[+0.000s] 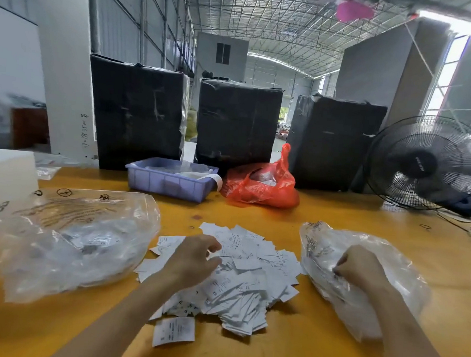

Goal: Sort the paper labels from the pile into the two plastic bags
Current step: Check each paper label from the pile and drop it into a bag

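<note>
Two clear plastic bags were laid flat on the yellow desk (336,219), the left bag (70,240) and the right bag (360,269) on either side of the pile of paper labels (240,277), presumably so that each hand could feed its own side without crossing over. Both bags were seen to hold some white labels already, while a large heap was left unsorted between them, so the sorting was judged far from finished. The left hand (192,260) was held over the pile, its grip narrowed with the fingers curled toward the thumb; whether a label was actually pinched could not be told. The right hand (358,266) was placed at the right bag, its fingers curled at the plastic or at labels inside, though which of these was held could not be made out. One label (173,330) was left lying apart at the near edge of the pile.
</note>
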Action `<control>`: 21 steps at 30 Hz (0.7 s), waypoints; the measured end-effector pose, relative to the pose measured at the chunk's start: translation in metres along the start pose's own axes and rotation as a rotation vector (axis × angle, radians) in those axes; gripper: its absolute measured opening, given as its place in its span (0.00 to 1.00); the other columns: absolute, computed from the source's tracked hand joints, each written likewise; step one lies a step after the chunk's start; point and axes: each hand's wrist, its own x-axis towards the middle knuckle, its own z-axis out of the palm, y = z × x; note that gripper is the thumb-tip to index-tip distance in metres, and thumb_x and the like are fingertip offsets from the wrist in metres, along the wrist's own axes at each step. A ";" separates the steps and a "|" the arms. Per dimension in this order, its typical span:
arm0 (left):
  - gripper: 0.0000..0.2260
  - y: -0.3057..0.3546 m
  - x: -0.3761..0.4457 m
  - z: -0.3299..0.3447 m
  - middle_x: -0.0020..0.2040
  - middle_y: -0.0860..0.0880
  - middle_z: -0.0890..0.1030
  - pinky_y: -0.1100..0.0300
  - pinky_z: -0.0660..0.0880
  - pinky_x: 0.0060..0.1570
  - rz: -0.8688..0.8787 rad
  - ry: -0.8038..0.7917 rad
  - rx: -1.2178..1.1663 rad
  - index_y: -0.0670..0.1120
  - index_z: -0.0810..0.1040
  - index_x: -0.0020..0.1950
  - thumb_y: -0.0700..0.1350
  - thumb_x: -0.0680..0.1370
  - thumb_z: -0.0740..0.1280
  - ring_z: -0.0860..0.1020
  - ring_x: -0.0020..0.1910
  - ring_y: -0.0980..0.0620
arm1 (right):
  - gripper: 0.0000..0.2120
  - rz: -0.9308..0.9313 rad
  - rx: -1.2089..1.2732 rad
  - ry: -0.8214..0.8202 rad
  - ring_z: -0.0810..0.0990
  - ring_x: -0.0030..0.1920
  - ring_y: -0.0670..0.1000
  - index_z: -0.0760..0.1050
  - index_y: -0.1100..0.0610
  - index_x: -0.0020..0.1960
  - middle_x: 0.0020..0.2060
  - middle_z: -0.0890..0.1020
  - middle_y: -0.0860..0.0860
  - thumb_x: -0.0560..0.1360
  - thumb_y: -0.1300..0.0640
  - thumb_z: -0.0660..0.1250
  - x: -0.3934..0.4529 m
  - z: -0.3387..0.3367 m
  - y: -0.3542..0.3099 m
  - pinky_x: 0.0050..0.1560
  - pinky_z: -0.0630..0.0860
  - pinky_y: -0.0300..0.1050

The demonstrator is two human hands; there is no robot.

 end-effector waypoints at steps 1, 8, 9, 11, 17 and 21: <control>0.13 0.001 -0.001 0.004 0.55 0.49 0.79 0.68 0.70 0.46 0.004 -0.016 -0.008 0.45 0.78 0.59 0.46 0.76 0.69 0.75 0.46 0.56 | 0.07 0.005 0.036 0.013 0.76 0.30 0.53 0.79 0.67 0.36 0.32 0.81 0.60 0.72 0.64 0.69 0.003 -0.003 0.002 0.32 0.67 0.42; 0.11 0.004 -0.002 0.009 0.54 0.51 0.80 0.67 0.72 0.48 0.004 -0.032 -0.039 0.46 0.79 0.58 0.46 0.76 0.69 0.76 0.47 0.56 | 0.14 -0.091 0.008 -0.060 0.77 0.38 0.51 0.77 0.60 0.41 0.35 0.77 0.51 0.73 0.48 0.70 -0.003 0.001 -0.003 0.39 0.71 0.43; 0.11 0.003 -0.003 0.009 0.54 0.51 0.80 0.67 0.72 0.48 -0.002 -0.040 -0.037 0.46 0.79 0.58 0.46 0.76 0.68 0.76 0.47 0.56 | 0.14 -0.106 -0.008 -0.070 0.79 0.42 0.52 0.78 0.60 0.43 0.38 0.80 0.52 0.72 0.49 0.72 -0.005 0.005 -0.003 0.42 0.74 0.43; 0.11 0.002 -0.002 0.010 0.53 0.51 0.80 0.68 0.72 0.47 -0.008 -0.052 -0.030 0.46 0.79 0.57 0.47 0.76 0.68 0.76 0.47 0.56 | 0.09 -0.082 0.024 -0.045 0.81 0.40 0.55 0.80 0.61 0.36 0.35 0.83 0.56 0.69 0.56 0.74 -0.007 0.008 -0.002 0.38 0.73 0.43; 0.11 0.001 -0.003 0.007 0.52 0.51 0.80 0.68 0.72 0.47 -0.028 -0.051 -0.038 0.46 0.80 0.57 0.47 0.76 0.69 0.76 0.46 0.57 | 0.18 0.008 0.078 0.112 0.77 0.31 0.54 0.78 0.67 0.37 0.31 0.81 0.57 0.76 0.53 0.68 -0.001 -0.005 0.002 0.35 0.72 0.44; 0.10 0.003 -0.003 0.006 0.51 0.51 0.81 0.69 0.71 0.45 -0.030 -0.041 -0.064 0.46 0.80 0.56 0.46 0.76 0.69 0.76 0.46 0.57 | 0.24 -0.055 0.031 0.102 0.71 0.27 0.52 0.68 0.61 0.28 0.25 0.73 0.54 0.78 0.50 0.64 -0.009 -0.019 -0.007 0.31 0.66 0.43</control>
